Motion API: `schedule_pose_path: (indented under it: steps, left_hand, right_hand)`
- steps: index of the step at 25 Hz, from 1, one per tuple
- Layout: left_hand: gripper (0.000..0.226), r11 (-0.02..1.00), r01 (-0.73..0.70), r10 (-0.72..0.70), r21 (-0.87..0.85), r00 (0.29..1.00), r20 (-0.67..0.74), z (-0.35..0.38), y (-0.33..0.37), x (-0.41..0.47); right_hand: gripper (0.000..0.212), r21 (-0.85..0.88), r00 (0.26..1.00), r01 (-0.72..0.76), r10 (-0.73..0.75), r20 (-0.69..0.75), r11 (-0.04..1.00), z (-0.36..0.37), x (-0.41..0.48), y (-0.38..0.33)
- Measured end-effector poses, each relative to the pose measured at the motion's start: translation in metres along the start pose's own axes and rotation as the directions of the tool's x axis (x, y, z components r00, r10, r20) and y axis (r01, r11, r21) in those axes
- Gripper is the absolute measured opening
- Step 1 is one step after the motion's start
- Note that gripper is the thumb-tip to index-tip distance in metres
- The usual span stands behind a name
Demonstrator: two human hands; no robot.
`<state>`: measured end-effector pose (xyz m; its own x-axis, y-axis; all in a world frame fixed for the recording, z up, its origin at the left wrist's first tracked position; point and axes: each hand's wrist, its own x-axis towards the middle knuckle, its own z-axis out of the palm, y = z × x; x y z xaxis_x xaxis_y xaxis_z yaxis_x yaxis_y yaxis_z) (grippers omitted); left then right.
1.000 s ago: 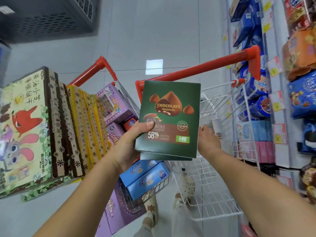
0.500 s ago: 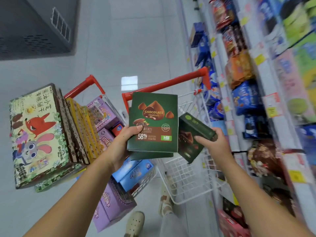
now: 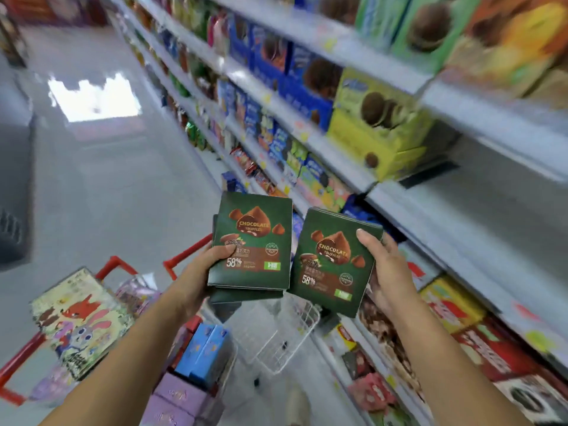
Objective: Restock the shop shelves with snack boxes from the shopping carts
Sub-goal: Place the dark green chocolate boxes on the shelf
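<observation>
Now left hand (image 3: 199, 273) and right hand (image 3: 388, 272) grip truffle boxes (image 3: 252, 241) (green).

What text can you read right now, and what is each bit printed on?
"CHOCOLATE TRUFFLES": front green box, held in the left hand.
"58%": same box, lower left.
"CHOCOLATE TRUFFLES": other green box, held in the right hand.
"58%": that box, lower left.
Too blurred to read: both boxes' small print and seals, the shelf price tags, the cartoon box in the cart.

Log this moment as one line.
left grip: holds truffle stack | right grip: holds truffle box | both above cart, not yet shelved
</observation>
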<state>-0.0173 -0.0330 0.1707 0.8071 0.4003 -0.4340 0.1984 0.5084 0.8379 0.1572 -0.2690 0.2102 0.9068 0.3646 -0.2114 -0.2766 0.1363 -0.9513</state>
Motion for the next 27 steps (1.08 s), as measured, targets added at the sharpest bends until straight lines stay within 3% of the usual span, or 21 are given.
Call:
schedule_pose_path:
  steps: [7,13,19,22,27]
  left_hand:
    - [0.079,0.979,-0.175,0.128,0.107,0.93,0.345,0.135,0.088,-0.067]
    - [0.065,0.966,-0.243,0.162,0.082,0.825,0.541,0.274,0.104,-0.13]
    - [0.063,0.953,-0.302,0.195,0.021,0.666,0.72,0.406,0.08,-0.205]
    - [0.074,0.945,-0.327,0.21,0.005,0.618,0.757,0.465,0.056,-0.237]
    - [0.072,0.939,-0.335,0.265,-0.071,0.578,0.772,0.532,0.021,-0.272]
  right_hand:
    - [0.022,-0.023,0.937,0.311,-0.311,-0.16,0.95,-0.067,-0.117,-0.136]
    - [0.015,-0.035,0.788,0.532,-0.51,-0.346,0.846,-0.156,-0.219,-0.225]
    - [0.03,-0.139,0.663,0.607,-0.595,-0.455,0.783,-0.261,-0.318,-0.283]
    - [0.015,-0.198,0.604,0.628,-0.631,-0.487,0.753,-0.315,-0.362,-0.305]
    - [0.018,-0.306,0.457,0.663,-0.693,-0.558,0.683,-0.405,-0.434,-0.338]
